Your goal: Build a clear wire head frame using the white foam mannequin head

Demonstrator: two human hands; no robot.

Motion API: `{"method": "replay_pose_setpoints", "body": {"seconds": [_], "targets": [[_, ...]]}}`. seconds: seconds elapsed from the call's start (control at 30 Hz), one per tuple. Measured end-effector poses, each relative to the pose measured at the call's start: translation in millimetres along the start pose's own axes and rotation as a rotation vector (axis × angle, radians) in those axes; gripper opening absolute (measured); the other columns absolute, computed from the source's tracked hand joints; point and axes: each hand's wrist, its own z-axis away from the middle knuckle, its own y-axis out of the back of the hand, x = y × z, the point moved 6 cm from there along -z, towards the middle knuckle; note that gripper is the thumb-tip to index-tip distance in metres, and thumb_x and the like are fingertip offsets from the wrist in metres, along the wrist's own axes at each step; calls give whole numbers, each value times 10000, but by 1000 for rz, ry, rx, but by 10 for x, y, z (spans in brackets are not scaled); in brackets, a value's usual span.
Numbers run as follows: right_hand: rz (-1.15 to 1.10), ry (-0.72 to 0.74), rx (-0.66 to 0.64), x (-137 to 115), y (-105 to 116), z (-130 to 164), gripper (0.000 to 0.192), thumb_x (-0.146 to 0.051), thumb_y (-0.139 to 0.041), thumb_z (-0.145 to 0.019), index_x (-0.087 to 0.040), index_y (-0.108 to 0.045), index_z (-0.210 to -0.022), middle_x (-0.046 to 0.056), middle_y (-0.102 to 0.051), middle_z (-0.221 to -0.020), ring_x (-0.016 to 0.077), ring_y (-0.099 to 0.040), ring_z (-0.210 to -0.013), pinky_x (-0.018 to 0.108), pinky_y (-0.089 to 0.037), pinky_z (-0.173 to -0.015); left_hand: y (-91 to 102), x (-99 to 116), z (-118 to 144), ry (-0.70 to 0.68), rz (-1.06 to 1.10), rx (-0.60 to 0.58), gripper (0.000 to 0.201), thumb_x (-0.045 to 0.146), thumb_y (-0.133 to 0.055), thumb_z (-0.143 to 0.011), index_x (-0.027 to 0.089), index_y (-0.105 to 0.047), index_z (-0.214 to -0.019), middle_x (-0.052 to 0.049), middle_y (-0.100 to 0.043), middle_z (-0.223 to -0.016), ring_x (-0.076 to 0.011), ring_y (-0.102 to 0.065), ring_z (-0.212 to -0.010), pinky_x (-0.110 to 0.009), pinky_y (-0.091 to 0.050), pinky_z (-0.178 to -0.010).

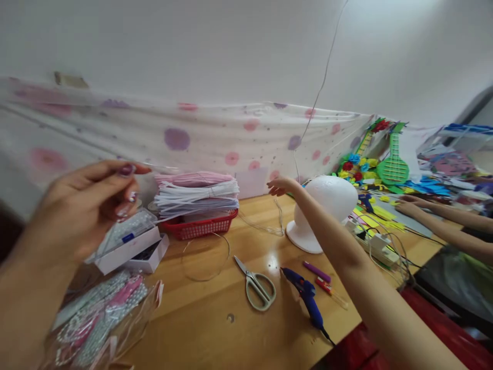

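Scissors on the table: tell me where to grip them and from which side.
I'd take the scissors by their handle loops, coming down from the near side. They appear to lie flat, loops toward the wearer, while the pointed blades aim away toward the red basket.

Head camera looks forward and down, close above the desk (208, 318). It faces the far edge and wall (231, 46).

Wears glossy polish on left hand (87, 205): dark wine-red on uppermost nail (126, 170), pale glittery decoration on nails below (132, 196). Shows bare left forearm (33, 288), right arm (358, 267) bare past elbow.
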Motion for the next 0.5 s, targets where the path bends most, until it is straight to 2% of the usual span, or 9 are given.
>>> {"method": "replay_pose_setpoints", "body": {"seconds": [0.1,0.2,0.23,0.3,0.37,0.43,0.5], "targets": [[123,-18,-344,-329,-226,-111,160,-268,-652,-932,-127,-665,-1006,40,-698,-929,143,-673,-758,305,-580,-682,-233,-110,163,78,55,-123,141,160,-660,-648,177,-749,-757,40,-477,-464,-29,-317,-367,-182,-208,-382],[144,89,-582,-638,-396,220,74,-166,-655,-904,-138,-720,-884,50,-739,-827,155,-690,-753,290,-552,-721,-469,-236,356,181,71,-269,139,229,-705,-655,160,-716,-776,50,-471,-480,-21,-292,-370,-181,-159,-373],[128,155,-626,-729,-439,397,98,-167,-633,-912,-156,-730,-918,49,-751,-862,161,-695,-809,295,-544,-772,-543,-265,430,211,80,-326,162,252,-719,-648,154,-693,-776,53,-477,-487,-19,-290,-367,-182,-159,-369],[76,338,-674,-888,-512,781,158,-194,-606,-918,-196,-718,-1030,33,-750,-985,165,-675,-948,310,-513,-890,-621,-294,567,225,72,-357,230,289,-738,-634,153,-667,-804,49,-507,-495,-29,-322,-364,-183,-178,-366],[-5,553,-743,-1004,-583,1158,209,-231,-585,-915,-199,-686,-1096,34,-728,-1053,167,-652,-993,327,-500,-922,-664,-322,715,245,70,-382,259,315,-749,-628,165,-631,-802,52,-525,-503,-44,-363,-371,-184,-221,-368],[-95,654,-832,-1027,-651,1448,216,-263,-564,-915,-181,-658,-1091,30,-716,-970,155,-652,-882,323,-525,-837,-666,-356,868,264,71,-391,275,336,-756,-634,173,-610,-801,48,-547,-535,-61,-423,-401,-188,-284,-386],[-171,628,-883,-976,-697,1639,185,-292,-571,-907,-173,-645,-1029,5,-686,-819,130,-622,-721,289,-528,-706,-630,-395,1032,273,73,-388,290,351,-767,-636,176,-609,-805,32,-587,-595,-81,-489,-453,-198,-349,-420]]}}
